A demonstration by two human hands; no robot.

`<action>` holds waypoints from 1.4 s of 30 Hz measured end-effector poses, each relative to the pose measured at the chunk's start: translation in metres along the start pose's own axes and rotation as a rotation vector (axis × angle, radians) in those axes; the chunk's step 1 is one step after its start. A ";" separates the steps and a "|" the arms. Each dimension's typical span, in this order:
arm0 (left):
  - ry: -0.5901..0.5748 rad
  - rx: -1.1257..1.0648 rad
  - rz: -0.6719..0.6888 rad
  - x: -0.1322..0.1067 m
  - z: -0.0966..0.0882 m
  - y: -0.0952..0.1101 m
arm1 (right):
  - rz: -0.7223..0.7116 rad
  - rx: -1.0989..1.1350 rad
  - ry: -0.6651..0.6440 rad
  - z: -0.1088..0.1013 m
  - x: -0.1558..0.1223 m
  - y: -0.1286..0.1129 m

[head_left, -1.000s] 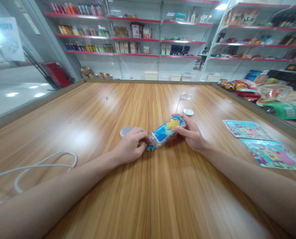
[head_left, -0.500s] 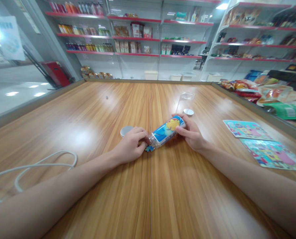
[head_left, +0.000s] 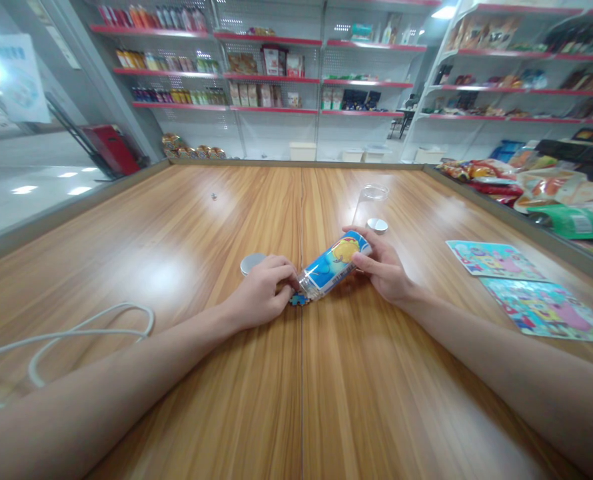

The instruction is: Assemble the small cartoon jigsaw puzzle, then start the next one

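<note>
My right hand (head_left: 384,267) is wrapped round the lower end of a clear plastic jar (head_left: 334,263) with a blue and yellow cartoon label. The jar is tipped, its open mouth pointing down and left onto the table. Small blue jigsaw puzzle pieces (head_left: 299,300) lie at the mouth. My left hand (head_left: 264,290) is beside the mouth and the pieces, its fingers curled; what they hold, if anything, is hidden. Just behind the left hand lies a silver round lid (head_left: 252,263), partly covered by it.
A second clear jar (head_left: 371,203) lies behind my right hand, near another silver lid (head_left: 377,225). Two colourful cartoon picture sheets (head_left: 549,303) rest at the right. A white cable (head_left: 101,330) loops at the left. One tiny piece (head_left: 214,196) sits far back. Packaged goods (head_left: 551,190) line the right edge.
The jar has tilted slightly in my right hand, and a few more puzzle pieces show at its mouth. My left hand has hardly moved.
</note>
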State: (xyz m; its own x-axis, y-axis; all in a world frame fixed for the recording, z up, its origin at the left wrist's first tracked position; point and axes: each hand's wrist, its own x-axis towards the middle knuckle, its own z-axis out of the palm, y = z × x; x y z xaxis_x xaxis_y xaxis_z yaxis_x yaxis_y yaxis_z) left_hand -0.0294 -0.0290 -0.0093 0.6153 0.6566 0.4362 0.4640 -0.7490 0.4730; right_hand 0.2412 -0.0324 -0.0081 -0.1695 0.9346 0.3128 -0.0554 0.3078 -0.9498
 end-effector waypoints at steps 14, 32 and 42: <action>-0.009 -0.003 -0.002 0.000 0.000 0.001 | -0.016 0.028 -0.013 0.001 0.000 0.000; 0.005 -0.006 0.005 0.001 0.000 0.000 | 0.006 0.019 0.009 0.000 0.000 0.000; 0.011 0.013 -0.015 0.001 -0.001 0.002 | -0.008 0.001 0.014 0.001 0.000 0.000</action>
State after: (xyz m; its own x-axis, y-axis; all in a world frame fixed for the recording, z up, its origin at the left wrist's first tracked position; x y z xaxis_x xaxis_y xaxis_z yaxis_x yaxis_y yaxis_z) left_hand -0.0287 -0.0297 -0.0074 0.6008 0.6690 0.4377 0.4816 -0.7399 0.4698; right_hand 0.2403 -0.0328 -0.0079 -0.1548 0.9347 0.3200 -0.0580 0.3148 -0.9474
